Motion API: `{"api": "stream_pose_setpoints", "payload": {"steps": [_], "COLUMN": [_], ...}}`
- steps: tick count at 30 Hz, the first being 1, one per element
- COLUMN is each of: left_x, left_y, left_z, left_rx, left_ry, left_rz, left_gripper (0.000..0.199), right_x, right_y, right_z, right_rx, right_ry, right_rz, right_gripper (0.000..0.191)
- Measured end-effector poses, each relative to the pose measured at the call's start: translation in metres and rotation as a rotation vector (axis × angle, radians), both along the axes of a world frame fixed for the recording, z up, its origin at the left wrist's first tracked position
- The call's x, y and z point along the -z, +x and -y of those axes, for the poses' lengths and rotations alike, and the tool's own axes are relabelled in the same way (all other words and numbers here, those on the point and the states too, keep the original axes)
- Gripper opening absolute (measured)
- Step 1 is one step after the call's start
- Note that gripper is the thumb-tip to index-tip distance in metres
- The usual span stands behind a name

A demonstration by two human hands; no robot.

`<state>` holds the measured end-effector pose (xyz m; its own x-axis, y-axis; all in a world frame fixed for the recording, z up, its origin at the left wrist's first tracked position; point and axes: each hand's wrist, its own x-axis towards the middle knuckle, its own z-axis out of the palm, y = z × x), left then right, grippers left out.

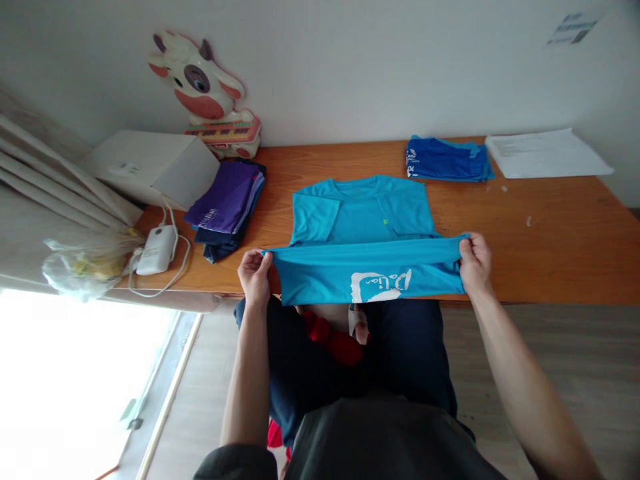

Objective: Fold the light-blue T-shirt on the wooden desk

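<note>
A turquoise T-shirt [365, 217] lies on the wooden table [550, 233], collar toward the wall, sleeves folded in. Its lower part is lifted and stretched taut above the table's near edge, showing a white printed logo. My left hand [255, 272] pinches the left end of that lifted fold. My right hand [474, 262] pinches the right end. Both hands hover at the front edge of the table, over my lap.
A folded blue shirt stack [447, 160] and white papers [545, 153] lie at the back right. Folded purple and navy clothes [227, 200], a white box [150, 167], a cow toy keyboard [210, 100] and a white charger with cable [157, 250] sit at the left.
</note>
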<state>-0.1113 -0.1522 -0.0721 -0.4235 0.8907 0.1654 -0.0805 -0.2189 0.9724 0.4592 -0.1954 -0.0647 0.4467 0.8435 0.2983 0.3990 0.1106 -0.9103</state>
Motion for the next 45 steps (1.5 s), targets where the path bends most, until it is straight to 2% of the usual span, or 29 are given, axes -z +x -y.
{"api": "stream_pose_setpoints", "payload": {"steps": [3,7,12,18,22,34,45], "left_x": [0.0,0.0,0.002,0.002,0.001,0.011,0.012], "left_y": [0.001,0.002,0.0,-0.001,0.001,-0.002,-0.002], "left_z": [0.001,0.0,0.0,-0.001,-0.001,-0.005,-0.004], "left_rx": [-0.01,-0.017,-0.017,-0.022,-0.063,-0.095,-0.092], "left_ry": [-0.007,-0.003,-0.004,0.024,0.034,0.121,0.141], "left_rz": [-0.032,-0.027,-0.031,0.012,0.018,0.111,0.088], "left_gripper": [0.041,0.043,0.04,0.041,0.042,0.042,0.041], "right_x": [0.003,0.004,0.007,0.019,0.024,0.022,0.017], "right_y": [-0.001,-0.003,0.0,0.011,0.015,0.009,0.007], "right_z": [0.0,0.002,0.0,-0.004,-0.005,-0.008,-0.007], "right_rx": [0.055,0.014,-0.005,0.148,0.176,0.208,0.242], "right_ry": [0.019,0.005,0.023,0.101,0.133,0.222,0.195], "right_rz": [0.045,0.039,0.025,-0.159,-0.205,-0.27,-0.31], "right_gripper": [0.043,0.036,0.039,0.041,0.04,0.051,0.049]}}
